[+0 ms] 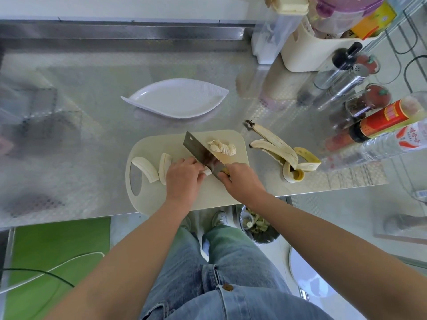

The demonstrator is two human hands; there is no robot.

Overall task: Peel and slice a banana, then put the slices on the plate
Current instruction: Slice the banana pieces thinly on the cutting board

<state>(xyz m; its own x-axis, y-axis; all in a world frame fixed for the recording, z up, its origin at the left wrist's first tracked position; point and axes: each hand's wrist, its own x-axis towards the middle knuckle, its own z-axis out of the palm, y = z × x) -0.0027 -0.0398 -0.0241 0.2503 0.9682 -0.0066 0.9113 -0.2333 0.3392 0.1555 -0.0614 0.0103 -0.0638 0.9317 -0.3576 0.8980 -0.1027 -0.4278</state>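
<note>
On steel tabletop [92,93], slicing: right hand [242,183] gripping cleaver [201,150], left hand [182,179] curled, pinning banana piece [207,172] on cutting board [208,192].

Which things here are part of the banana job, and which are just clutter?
In the job: cleaver, cutting board, cut slices, uncut banana pieces, plate, left hand, right hand.
Lying about: peel, bottles, storage bins.
</note>
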